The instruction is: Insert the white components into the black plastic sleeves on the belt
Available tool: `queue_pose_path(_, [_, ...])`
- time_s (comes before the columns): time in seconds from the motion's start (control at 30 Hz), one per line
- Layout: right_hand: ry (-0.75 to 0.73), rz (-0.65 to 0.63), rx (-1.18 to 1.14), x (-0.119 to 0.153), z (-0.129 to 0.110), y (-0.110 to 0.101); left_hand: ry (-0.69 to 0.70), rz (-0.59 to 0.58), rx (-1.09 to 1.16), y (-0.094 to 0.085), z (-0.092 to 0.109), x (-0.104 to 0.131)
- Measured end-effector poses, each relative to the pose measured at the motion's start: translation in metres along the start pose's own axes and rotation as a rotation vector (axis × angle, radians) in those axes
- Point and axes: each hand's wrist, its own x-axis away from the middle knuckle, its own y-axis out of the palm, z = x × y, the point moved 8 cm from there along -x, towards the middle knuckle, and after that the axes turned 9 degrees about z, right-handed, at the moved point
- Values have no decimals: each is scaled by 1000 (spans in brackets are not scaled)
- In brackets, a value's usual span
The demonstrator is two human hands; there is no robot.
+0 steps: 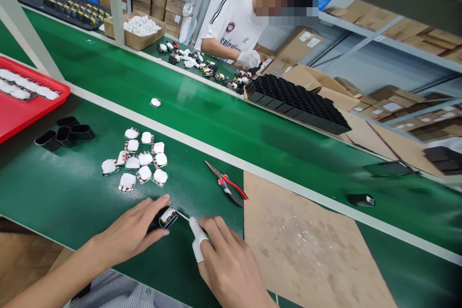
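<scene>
My left hand point(144, 226) is closed around a black plastic housing point(168, 218), its open end turned towards my right hand. White material and small parts show inside that opening. In my right hand point(224, 250), which wears a white cot on one finger, is a thin rod-like tool point(183, 214); its tip meets the rim of the housing, and its handle is hidden by my fingers. Beyond my hands lie several small circuit boards point(132, 162) topped with white lumps. Pliers point(226, 184) with red and black handles rest to the right of them.
Several empty black housings point(65, 134) stand at the left near a red tray point(54, 101). A brown board point(306, 245) covers the bench at right. Across the green conveyor belt point(202, 110), a gloved person point(231, 29) works beside a block of black housings point(296, 103).
</scene>
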Motion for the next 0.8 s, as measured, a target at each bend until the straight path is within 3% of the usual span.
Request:
queue_pose_path(0.53, [18, 9, 57, -5, -12, -2, 32, 16, -48, -1, 2, 1])
queue_pose_path(0.67, [68, 6, 52, -1, 7, -4, 47, 17, -68, -2, 3, 1])
queue_pose_path(0.8, [149, 46, 59, 11, 43, 19, 174, 42, -94, -9, 16, -3])
